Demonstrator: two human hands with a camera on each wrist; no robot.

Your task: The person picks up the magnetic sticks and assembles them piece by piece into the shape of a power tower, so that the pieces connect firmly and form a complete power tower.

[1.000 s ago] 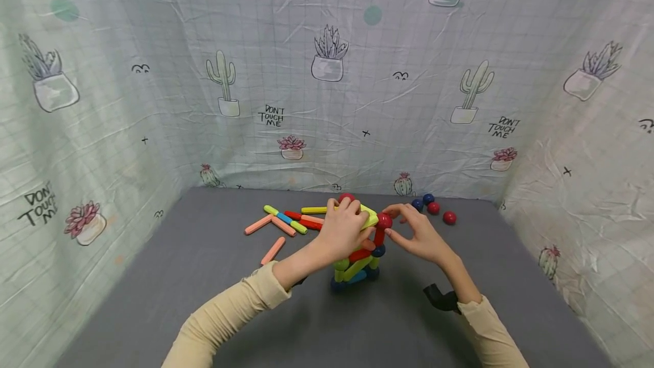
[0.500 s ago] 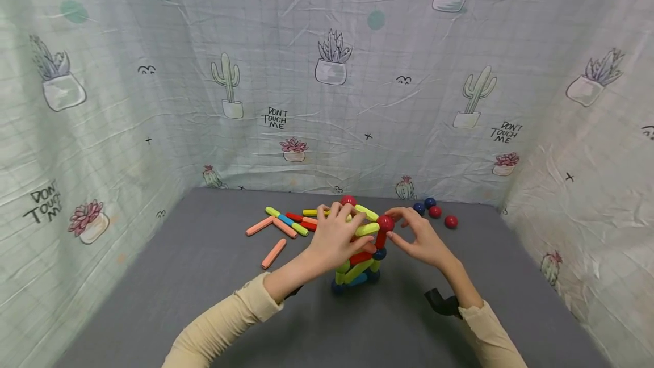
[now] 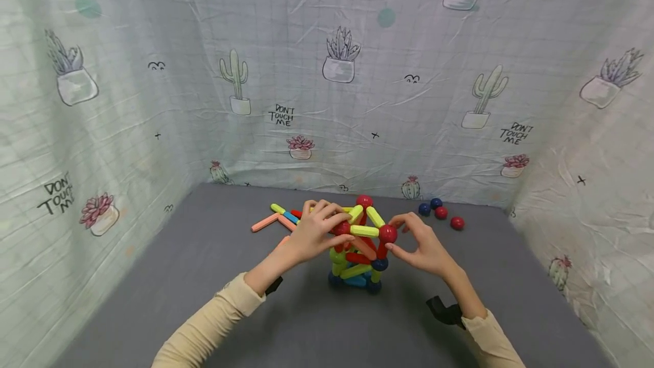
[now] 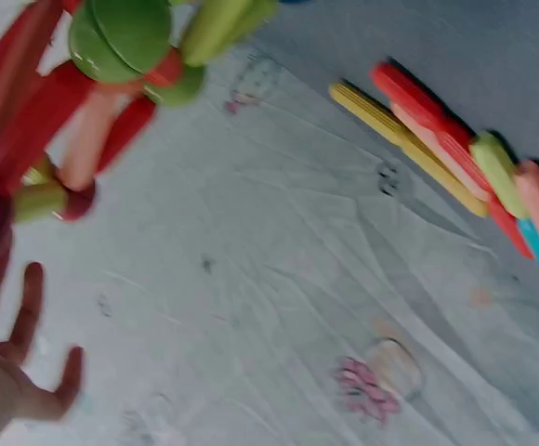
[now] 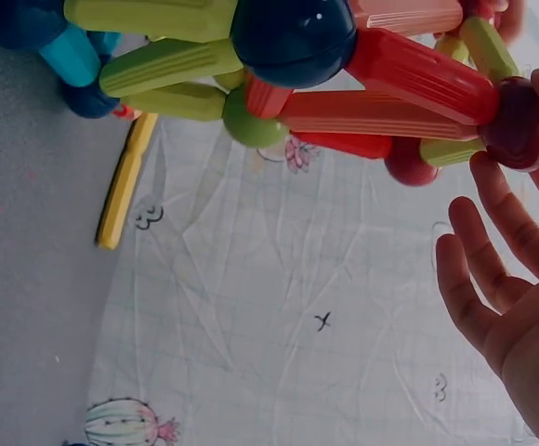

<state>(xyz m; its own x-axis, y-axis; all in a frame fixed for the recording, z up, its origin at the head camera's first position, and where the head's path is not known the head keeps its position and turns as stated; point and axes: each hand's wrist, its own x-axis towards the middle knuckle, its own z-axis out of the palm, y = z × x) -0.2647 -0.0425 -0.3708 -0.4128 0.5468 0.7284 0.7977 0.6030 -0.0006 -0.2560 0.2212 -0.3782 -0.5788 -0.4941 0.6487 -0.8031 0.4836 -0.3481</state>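
Observation:
A tower of coloured building sticks and balls (image 3: 357, 258) stands on the table, with blue balls at its foot and red and salmon sticks slanting up its upper part. On top, three yellow-green sticks form a triangle with red balls at its corners. My left hand (image 3: 311, 233) pinches the near left red ball (image 3: 342, 228) between thumb and fingers. At the near right corner, my right hand (image 3: 424, 246) holds another red ball (image 3: 388, 234) with thumb and index finger; its other fingers spread loosely in the right wrist view. The back red ball (image 3: 364, 201) is untouched.
Several loose sticks, among them a salmon one (image 3: 265, 222) and a yellow one (image 4: 409, 144), lie left of and behind the tower. At the back right sit loose blue and red balls (image 3: 457, 222). A patterned curtain (image 3: 357, 112) encloses the grey table (image 3: 204, 277).
My left hand has drawn back leftward from over the tower's top to the near left ball, uncovering the yellow-green triangle. My right hand stays at its red ball. The head view has shifted slightly.

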